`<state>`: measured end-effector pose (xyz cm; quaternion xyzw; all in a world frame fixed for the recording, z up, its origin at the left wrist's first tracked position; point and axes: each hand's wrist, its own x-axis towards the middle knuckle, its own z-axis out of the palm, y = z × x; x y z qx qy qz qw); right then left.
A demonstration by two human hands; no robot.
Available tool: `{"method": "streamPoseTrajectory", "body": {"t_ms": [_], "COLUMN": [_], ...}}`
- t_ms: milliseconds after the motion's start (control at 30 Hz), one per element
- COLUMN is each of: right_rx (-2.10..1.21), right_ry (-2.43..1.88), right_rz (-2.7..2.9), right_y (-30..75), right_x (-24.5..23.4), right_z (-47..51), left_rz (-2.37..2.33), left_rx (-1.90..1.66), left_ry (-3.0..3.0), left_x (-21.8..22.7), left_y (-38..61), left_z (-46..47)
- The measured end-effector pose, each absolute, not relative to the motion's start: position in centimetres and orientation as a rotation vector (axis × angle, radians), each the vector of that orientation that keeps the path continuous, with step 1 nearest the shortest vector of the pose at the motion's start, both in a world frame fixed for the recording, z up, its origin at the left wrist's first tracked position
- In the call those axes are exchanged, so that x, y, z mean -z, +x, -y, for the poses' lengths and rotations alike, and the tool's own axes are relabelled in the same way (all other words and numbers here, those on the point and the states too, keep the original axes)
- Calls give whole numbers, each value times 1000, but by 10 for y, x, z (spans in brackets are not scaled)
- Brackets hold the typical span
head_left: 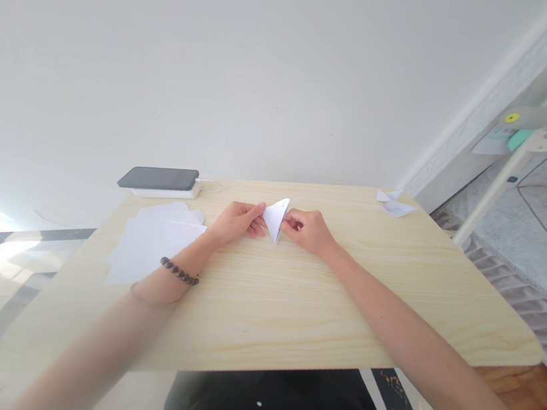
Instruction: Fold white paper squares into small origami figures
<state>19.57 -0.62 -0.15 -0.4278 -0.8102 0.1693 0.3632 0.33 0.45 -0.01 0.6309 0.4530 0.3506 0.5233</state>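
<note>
A small folded piece of white paper [275, 217], roughly triangular, is held up just above the table between my two hands. My left hand [241, 221] pinches its left corner, thumb on top and fingers underneath. On the other side, my right hand [308, 228] has its fingers curled at the paper's right edge, thumb and forefinger closed there. A dark bead bracelet circles my left wrist. Loose sheets of white paper [154, 250] lie in an overlapping stack, partly under my left forearm.
A phone [160, 178] rests on a white block with a cable at the table's back left. Folded white paper pieces [398, 209] lie at the back right corner of the wooden table [259, 317]. Behind it stands a wall; a white metal frame [501, 181] is to the right.
</note>
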Motion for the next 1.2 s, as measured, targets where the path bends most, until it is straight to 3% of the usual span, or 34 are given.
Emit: {"method": "streamPoseTrajectory", "body": {"t_ms": [300,667,1000,1200], "right_rx": [-637,-582,8,108], "right_ry": [-1163,-1157,-1192,-1123], "right_rz": [2027,2044,2177,2230], "right_y": [192,194,187,185], "right_x": [4,3,0,6], "right_z": [6,4,13,11], "left_rz": [-1014,-953,-1042,-1068], "left_rx": [-820,-862,-664,-678], "left_ry": [1620,1531,1408,1395], "left_x": [-5,-2,-16,-19], "left_y": [3,1,6,7], "left_z": [1,1,4,5]}}
